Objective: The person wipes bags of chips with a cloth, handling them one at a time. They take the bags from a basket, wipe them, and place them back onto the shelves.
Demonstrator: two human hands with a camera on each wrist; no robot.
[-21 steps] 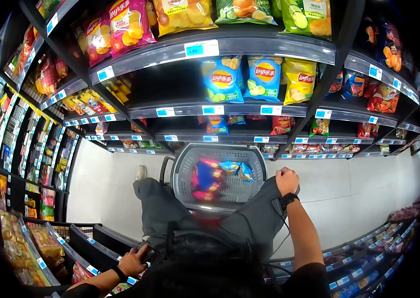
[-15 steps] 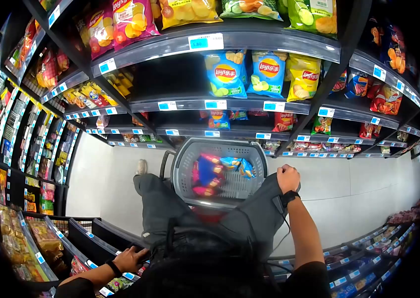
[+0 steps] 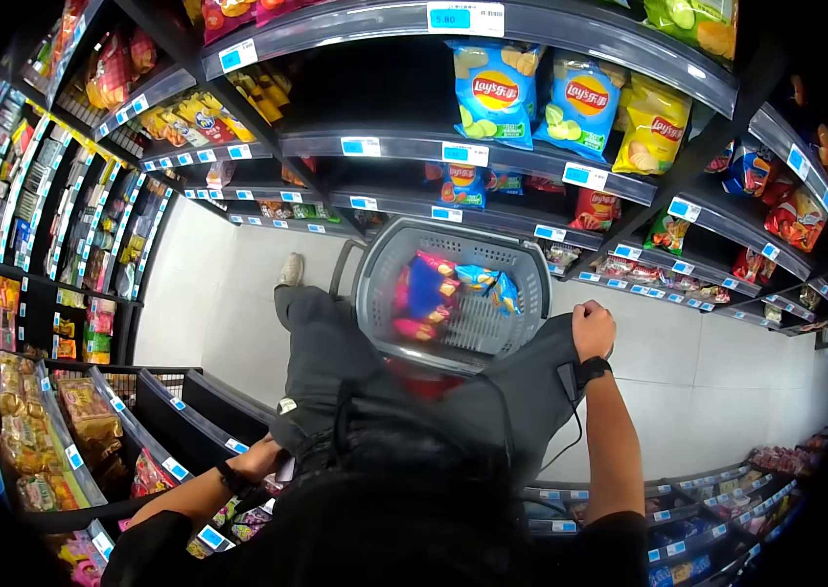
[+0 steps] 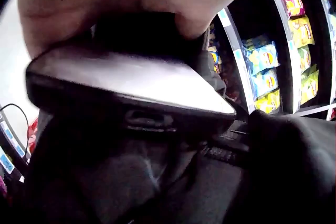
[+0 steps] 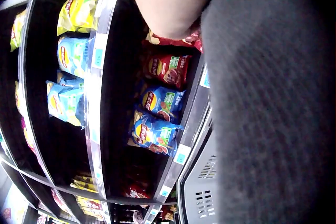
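My left hand (image 3: 259, 458) is down beside my left hip. In the left wrist view the hand (image 4: 126, 3) holds a dark-cased smartphone (image 4: 136, 79), its pale screen face up, close over dark clothing. My right hand (image 3: 592, 331) rests on my right knee with its fingers loosely bent, holding nothing. The right wrist view shows part of that hand (image 5: 168, 3) against the grey trouser leg (image 5: 268, 98). Between my legs stands a grey shopping basket (image 3: 371, 305). In it lie a blurred pink and blue snack bag (image 3: 426, 292) and blue snack bags (image 3: 504, 293).
In front, shelves carry blue chip bags (image 3: 494, 93), a yellow chip bag (image 3: 651, 125) and price tags (image 3: 463, 155). Packaged snacks (image 3: 89, 403) fill racks at the left and behind. Pale floor (image 3: 698, 357) extends to the right. The basket's black handle (image 3: 344, 264) leans left.
The head view has tilted and shifted, so shelves and basket appear higher and further right. My left hand has moved up beside my hip. The right hand stays on the knee.
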